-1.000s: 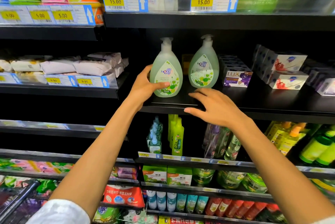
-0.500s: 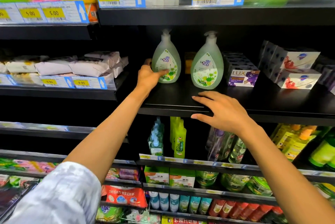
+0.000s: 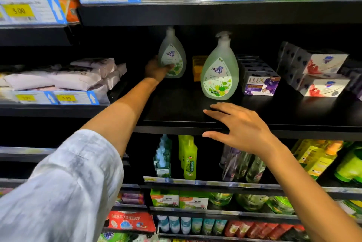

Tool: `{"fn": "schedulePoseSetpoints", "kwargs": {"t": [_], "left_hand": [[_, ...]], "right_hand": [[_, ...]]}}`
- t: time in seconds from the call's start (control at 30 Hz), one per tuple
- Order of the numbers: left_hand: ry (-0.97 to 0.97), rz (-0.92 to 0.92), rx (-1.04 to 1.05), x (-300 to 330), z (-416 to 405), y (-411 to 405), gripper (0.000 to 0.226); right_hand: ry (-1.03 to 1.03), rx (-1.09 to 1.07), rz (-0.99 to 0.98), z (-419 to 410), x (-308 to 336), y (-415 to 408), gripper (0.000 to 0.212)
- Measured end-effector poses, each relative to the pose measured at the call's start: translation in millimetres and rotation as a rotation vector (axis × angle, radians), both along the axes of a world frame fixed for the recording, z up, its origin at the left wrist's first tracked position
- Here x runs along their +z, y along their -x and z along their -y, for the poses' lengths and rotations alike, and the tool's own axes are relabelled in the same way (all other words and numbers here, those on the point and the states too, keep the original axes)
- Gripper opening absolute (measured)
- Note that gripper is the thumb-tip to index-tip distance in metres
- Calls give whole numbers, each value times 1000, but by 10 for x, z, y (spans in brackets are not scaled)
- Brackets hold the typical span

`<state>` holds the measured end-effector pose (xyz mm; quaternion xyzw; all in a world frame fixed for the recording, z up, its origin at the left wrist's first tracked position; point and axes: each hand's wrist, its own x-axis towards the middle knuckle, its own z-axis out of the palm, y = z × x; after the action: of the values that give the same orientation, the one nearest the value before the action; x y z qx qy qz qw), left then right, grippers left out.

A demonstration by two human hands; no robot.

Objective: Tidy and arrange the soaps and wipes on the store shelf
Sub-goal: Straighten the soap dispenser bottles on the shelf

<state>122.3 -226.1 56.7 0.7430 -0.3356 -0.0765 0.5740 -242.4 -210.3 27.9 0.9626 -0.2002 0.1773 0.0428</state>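
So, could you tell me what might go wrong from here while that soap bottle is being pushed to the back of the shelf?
1. The left hand grips the rear soap bottle low on its body; being tall with a pump on top, it could tip over.
2. A yellow box stands close beside that bottle and might get knocked.
3. The right hand hovers open just in front of the front soap bottle near the shelf edge; a careless nudge could topple it.

Two pale green pump soap bottles upright on the black shelf (image 3: 176,108) — rear bottle (image 3: 172,55) deep back, front bottle (image 3: 219,69) nearer the edge.
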Motion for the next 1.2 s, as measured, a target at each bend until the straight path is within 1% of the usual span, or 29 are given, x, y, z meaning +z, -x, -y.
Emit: {"fn": "schedulePoseSetpoints", "kwargs": {"t": [0.2,0.33,0.5,0.6,0.63,0.67,0.7,0.73,0.77,0.8,0.83,0.87,0.9,0.93,0.97,1.0,1.07,1.2], "left_hand": [[5,-35,10,-10,243,-190,61],[-37,-18,46,-14,333,-248,70],[-122,58,75,63,263,-124,67],[-172,195,169,66,139,-24,69],[-177,237,192,73,95,24,66],[-151,255,186,95,47,103,58],[-84,246,143,122,3,213,45],[-4,209,66,151,-43,343,28],[66,159,-37,192,-101,504,16],[111,109,-144,221,-146,650,16],[123,62,-266,245,-210,793,21],[106,27,-382,266,-278,927,35],[62,33,-465,280,-329,1039,53],[12,75,-519,277,-364,1123,69],[-32,122,-554,272,-392,1200,80],[-58,156,-580,264,-401,1277,86],[-50,174,-599,233,-363,1400,90],[24,171,-521,210,-320,1499,81]], "right_hand": [[24,-7,-2,-3,-11,-6,76],[-5,-13,-20,-5,13,-5,78],[-21,-8,-45,-10,33,-3,80],[-15,-8,-25,-34,39,10,79],[-20,-10,-24,-45,48,10,78],[-32,-13,-28,-54,56,10,78],[-44,-18,-35,-63,64,6,78],[-51,-23,-42,-76,73,3,78],[-52,-26,-45,-90,79,-2,78],[-49,-28,-46,-103,88,-5,78],[-49,-30,-48,-113,96,-7,78],[-55,-32,-51,-123,107,-8,77],[-60,-33,-53,-133,115,-9,77],[-60,-32,-55,-138,123,-10,76],[-58,-32,-56,-140,128,-11,76],[-57,-33,-60,-142,132,-12,75],[-67,-41,-66,-141,143,-12,75],[-102,-57,-76,-148,173,-7,77]]}}
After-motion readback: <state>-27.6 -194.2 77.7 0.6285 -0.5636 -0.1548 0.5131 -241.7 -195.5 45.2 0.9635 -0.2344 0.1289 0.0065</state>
